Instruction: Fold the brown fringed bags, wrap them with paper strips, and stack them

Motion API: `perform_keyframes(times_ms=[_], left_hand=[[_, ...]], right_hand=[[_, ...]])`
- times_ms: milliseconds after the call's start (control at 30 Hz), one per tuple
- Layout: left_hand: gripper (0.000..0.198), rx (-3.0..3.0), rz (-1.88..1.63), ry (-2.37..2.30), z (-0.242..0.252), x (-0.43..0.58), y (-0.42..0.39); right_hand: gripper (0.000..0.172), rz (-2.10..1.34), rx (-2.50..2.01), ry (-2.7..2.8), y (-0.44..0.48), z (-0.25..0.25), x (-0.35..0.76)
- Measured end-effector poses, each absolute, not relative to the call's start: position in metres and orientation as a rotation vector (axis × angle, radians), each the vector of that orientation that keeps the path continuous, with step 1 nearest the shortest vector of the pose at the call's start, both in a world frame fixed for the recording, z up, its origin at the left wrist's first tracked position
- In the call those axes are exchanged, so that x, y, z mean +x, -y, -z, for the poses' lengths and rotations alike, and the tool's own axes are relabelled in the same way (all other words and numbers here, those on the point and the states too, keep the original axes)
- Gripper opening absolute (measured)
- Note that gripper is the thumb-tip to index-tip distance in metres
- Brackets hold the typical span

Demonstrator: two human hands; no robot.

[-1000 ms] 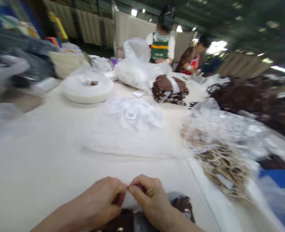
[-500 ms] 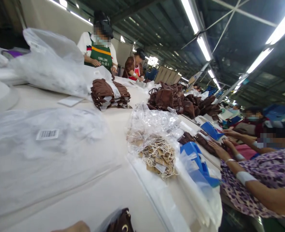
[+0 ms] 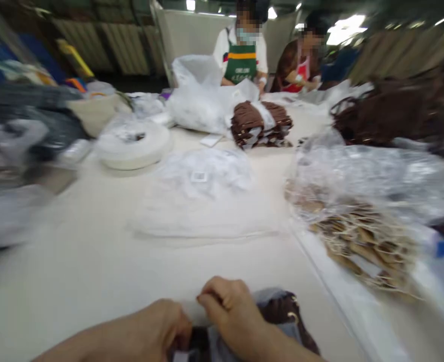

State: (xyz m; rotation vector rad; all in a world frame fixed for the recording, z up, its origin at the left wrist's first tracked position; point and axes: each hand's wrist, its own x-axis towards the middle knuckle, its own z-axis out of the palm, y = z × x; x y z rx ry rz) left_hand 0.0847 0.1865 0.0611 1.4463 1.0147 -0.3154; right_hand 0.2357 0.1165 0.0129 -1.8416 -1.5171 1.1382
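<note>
At the bottom of the head view lies a dark brown leather-like bag (image 3: 282, 309) with gold-coloured metal rings and grey translucent wrapping around it. My left hand (image 3: 165, 324) is closed at the bag's left part, its fingertips partly hidden. Over the bag's middle, my right hand (image 3: 233, 314) has its fingers curled in and its thumb bent against them, gripping at the upper edge. The two hands are close together but apart. Motion blur hides exactly which layer each one pinches.
Ahead lies a stack of clear plastic bags (image 3: 207, 201) with a barcode label. A white roll (image 3: 133, 148) stands left of it. Farther back is a strapped brown bundle (image 3: 261, 123). Stringed tan tags (image 3: 368, 246) lie right. Two people work across the white table (image 3: 94, 271).
The view has swung left and down. Both my hands now show, closed at the brown bag; before, only part of one hand and a corner of the bag appeared.
</note>
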Motion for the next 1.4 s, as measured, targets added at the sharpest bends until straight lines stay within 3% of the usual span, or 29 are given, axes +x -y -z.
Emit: perform_keyframes(times_ms=[100,333,533,833,1400], left_hand=[[0.016,1.349,0.43,-1.025,-0.072,0.065,-0.188],[0.037,0.907,-0.525,-1.327,-0.038,0.026,-0.176],[0.059,0.74,-0.653,-1.494,-0.032,0.013,-0.135],[0.028,0.871,-0.4,-1.546,-0.024,0.031,-0.134],[0.029,0.808,-0.453,-1.47,-0.007,0.024,-0.128]], right_hand=[[0.022,-1.171,-1.703,1.505,-0.122,-0.014,0.239],[0.033,-1.139,-1.633,1.539,-0.118,-0.008,0.246],[0.032,-1.285,-1.501,1.601,-0.121,-0.021,0.24],[0.029,-1.351,-1.459,2.007,-0.144,-0.04,0.208],[0.026,-1.28,-1.362,2.463,-0.167,-0.039,0.199]])
